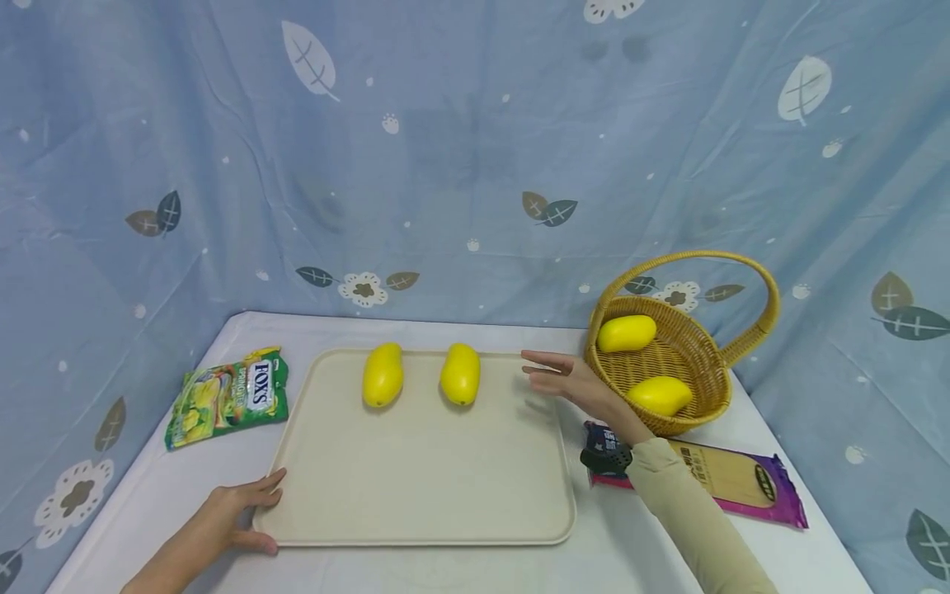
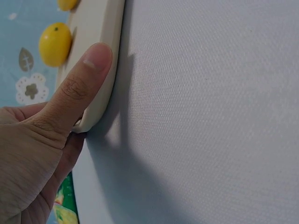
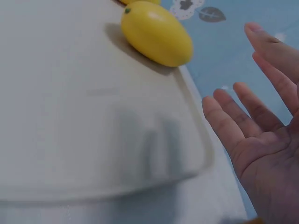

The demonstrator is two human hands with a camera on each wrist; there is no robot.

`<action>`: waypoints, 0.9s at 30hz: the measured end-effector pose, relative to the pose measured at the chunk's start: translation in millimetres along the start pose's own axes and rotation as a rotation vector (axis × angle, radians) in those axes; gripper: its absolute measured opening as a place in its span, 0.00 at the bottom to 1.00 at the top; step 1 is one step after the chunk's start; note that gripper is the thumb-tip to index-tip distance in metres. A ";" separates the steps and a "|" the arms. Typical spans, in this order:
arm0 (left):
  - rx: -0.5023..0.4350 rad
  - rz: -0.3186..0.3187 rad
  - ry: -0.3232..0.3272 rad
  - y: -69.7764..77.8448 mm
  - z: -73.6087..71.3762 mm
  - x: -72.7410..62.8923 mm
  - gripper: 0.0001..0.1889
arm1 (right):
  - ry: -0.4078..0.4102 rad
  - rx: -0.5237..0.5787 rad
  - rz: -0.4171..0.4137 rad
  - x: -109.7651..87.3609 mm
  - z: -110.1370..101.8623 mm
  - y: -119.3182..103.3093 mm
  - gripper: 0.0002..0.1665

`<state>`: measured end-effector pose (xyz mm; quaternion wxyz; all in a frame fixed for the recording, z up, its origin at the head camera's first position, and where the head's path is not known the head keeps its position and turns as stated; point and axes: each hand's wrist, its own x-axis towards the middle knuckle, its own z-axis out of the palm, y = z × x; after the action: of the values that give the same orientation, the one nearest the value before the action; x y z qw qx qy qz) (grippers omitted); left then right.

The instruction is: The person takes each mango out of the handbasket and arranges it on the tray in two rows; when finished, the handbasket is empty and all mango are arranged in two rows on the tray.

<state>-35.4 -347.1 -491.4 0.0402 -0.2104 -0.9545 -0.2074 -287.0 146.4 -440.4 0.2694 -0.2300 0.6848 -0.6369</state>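
Observation:
My left hand (image 1: pixel 215 524) holds the near left corner of a beige tray (image 1: pixel 416 495). In the left wrist view its thumb (image 2: pixel 86 77) lies along the tray's front edge, with the other fingers round the left side. Two yellow mangoes (image 1: pixel 383 375) (image 1: pixel 460 374) lie apart near the tray's far edge. My right hand (image 1: pixel 582 392) hovers by the tray's far right corner, fingers spread and holding nothing. Beside it stands a wicker basket (image 1: pixel 712 363) with a tall handle; two more mangoes (image 1: pixel 627 333) (image 1: pixel 660 396) lie inside.
A green Fox's candy bag (image 1: pixel 230 396) lies left of the tray. On the right, a purple noodle packet (image 1: pixel 731 478) and a dark blue packet (image 1: pixel 599 437) lie partly beneath my right forearm. A blue patterned curtain (image 1: pixel 445 165) hangs behind the white table (image 1: pixel 519 569).

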 end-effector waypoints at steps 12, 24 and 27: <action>-0.029 0.004 0.007 -3.2 2.7 -2.9 0.38 | 0.042 0.033 -0.105 -57.2 -42.2 -18.1 0.29; -0.009 -0.014 -0.017 -3.1 0.0 -1.6 0.38 | 0.129 0.044 -0.157 -128.9 -93.5 -16.5 0.25; -0.020 -0.007 -0.012 -3.2 0.1 -1.9 0.38 | 0.134 0.072 -0.172 -141.4 -107.8 -13.1 0.26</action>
<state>-35.1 -350.4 -493.0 0.0317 -0.2086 -0.9534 -0.2159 -252.8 319.0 -412.0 0.1755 -0.2352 0.6557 -0.6957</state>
